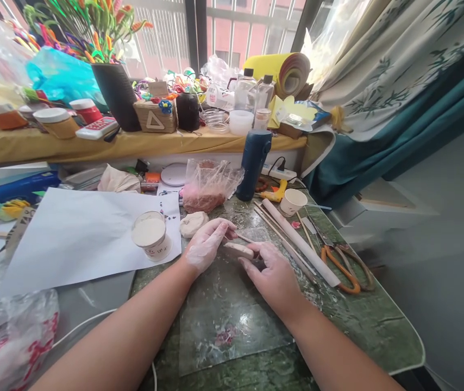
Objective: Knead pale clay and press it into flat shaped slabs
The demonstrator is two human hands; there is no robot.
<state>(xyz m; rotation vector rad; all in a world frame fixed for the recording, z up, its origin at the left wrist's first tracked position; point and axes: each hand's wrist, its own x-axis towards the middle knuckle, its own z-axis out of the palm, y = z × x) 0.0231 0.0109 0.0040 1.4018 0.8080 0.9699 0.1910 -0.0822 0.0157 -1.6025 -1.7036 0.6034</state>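
Left fingers pinch a thin stick; right fingers, slightly parted, grip a pale lump

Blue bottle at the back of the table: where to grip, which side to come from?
I'd wrap the upper body of the blue bottle, coming level from the front. It stands upright and is roughly cylindrical; the bag crowds its left, the glue gun its lower right.

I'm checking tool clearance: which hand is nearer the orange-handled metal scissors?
Right. The right hand is left of the scissors, across a long pale rod; the left hand is farther left.
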